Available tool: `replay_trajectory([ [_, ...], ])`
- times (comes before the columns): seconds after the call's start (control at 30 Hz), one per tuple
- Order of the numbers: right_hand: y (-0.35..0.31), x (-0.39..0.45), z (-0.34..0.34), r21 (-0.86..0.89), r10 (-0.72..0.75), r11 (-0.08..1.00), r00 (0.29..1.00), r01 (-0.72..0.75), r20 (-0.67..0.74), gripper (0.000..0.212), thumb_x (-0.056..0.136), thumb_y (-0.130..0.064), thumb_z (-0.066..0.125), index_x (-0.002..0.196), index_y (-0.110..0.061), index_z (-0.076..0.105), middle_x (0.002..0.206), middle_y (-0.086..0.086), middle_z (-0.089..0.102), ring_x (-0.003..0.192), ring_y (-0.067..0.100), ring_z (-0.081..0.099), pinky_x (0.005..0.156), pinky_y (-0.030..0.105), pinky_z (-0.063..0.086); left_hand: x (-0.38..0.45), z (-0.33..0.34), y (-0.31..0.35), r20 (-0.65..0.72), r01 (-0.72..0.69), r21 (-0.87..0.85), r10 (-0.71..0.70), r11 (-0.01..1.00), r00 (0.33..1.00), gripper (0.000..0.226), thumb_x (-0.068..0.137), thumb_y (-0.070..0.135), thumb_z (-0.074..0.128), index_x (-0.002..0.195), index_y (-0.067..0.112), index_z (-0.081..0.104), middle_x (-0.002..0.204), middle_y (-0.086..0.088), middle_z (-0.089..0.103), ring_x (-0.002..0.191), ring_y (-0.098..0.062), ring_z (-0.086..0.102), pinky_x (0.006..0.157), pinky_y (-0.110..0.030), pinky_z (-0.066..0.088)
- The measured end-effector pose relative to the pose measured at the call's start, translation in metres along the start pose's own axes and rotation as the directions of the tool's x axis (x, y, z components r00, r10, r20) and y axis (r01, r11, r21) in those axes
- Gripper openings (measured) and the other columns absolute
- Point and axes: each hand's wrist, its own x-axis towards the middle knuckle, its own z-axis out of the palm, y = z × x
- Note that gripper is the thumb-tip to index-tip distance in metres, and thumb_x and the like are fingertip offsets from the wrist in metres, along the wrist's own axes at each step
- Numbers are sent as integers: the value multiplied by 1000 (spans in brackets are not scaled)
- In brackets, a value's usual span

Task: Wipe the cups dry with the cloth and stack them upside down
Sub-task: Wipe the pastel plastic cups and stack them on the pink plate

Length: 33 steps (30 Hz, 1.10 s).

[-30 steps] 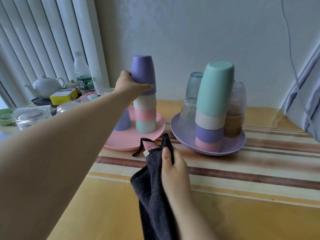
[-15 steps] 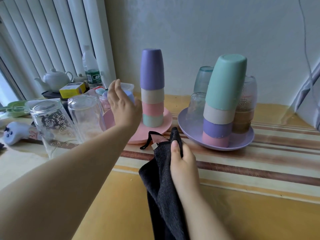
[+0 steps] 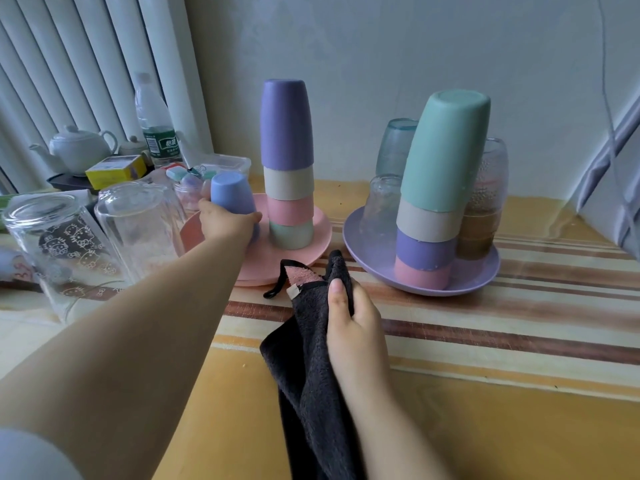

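Your left arm stretches forward across the counter [image 3: 450,427], and your left hand [image 3: 227,223] wraps its fingers and thumb round the lower part of the upside-down blue cup [image 3: 230,192] on the pink plate [image 3: 304,251]. That cup stands just left of the four-cup stack [image 3: 287,161], purple on top. Your right hand [image 3: 353,323] sits nearer you, thumb pointing forward, gripping the dark cloth [image 3: 311,375], which hangs down toward the bottom edge. A second, leaning stack [image 3: 436,188] stands on the purple plate [image 3: 485,271] to the right.
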Motion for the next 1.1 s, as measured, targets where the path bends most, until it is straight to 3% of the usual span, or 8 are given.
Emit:
replay_trajectory([
  [0.23,1,0,2,-38,-9,999,1000,8,-18,23,98,-28,41,109,-20,59,79,-23,53,75,1,50,62,-2,35,-10,-10,6,-69,-92,-93,86,991,994,59,73,16,81,119,7,45,119,-10,57,107,-28,56,85,-34,44],
  [0.33,0,0,2,-32,-7,999,1000,6,-26,25,98,-28,41,113,-19,59,82,-22,54,81,6,49,62,-2,35,-19,-20,18,-106,-227,-76,219,971,970,61,69,15,81,117,11,44,115,-7,58,104,-30,58,91,-42,50],
  [0.5,-2,-2,3,-31,-6,1000,1000,5,-22,28,98,-28,40,113,-13,59,93,-5,57,92,15,51,65,17,30,-56,-39,24,-119,-345,-100,333,933,935,56,69,18,81,109,13,41,113,-8,55,105,-32,56,88,-47,50],
  [0.67,-3,-3,-1,-42,-23,999,1000,22,-16,32,99,-27,39,120,-11,56,100,-4,54,96,13,48,67,15,28,-112,-70,14,18,-458,-104,462,883,887,64,69,23,81,123,16,46,119,-2,49,102,-15,47,79,-20,38],
  [0.73,-4,-3,-1,-36,-41,999,999,40,-28,32,99,-25,39,124,-11,54,103,-5,53,98,11,46,68,14,29,-130,-87,6,130,-445,-135,461,886,878,70,65,28,81,126,23,47,118,1,48,98,-11,48,72,-13,39],
  [0.87,-9,-4,-1,49,-79,995,988,86,-135,28,98,-17,41,125,-9,48,109,-4,52,101,9,47,66,3,34,-153,-105,-12,305,-264,-270,343,926,889,64,55,39,76,112,29,48,108,8,58,89,-2,61,70,-23,52],
  [0.97,-18,-9,-2,76,-183,977,965,200,-188,24,99,-16,39,120,-17,49,107,-11,55,98,2,47,72,-6,31,-161,-103,-24,407,-129,-337,268,933,873,49,66,38,81,104,29,51,106,9,62,79,9,62,62,-10,47],
  [1.1,-24,-24,11,125,-339,932,941,339,-23,29,98,-34,37,126,-40,38,134,-24,42,122,-19,35,97,-2,24,-173,-94,-30,514,-93,-401,308,911,801,38,79,42,71,113,31,58,108,9,70,91,2,66,74,-17,49],
])
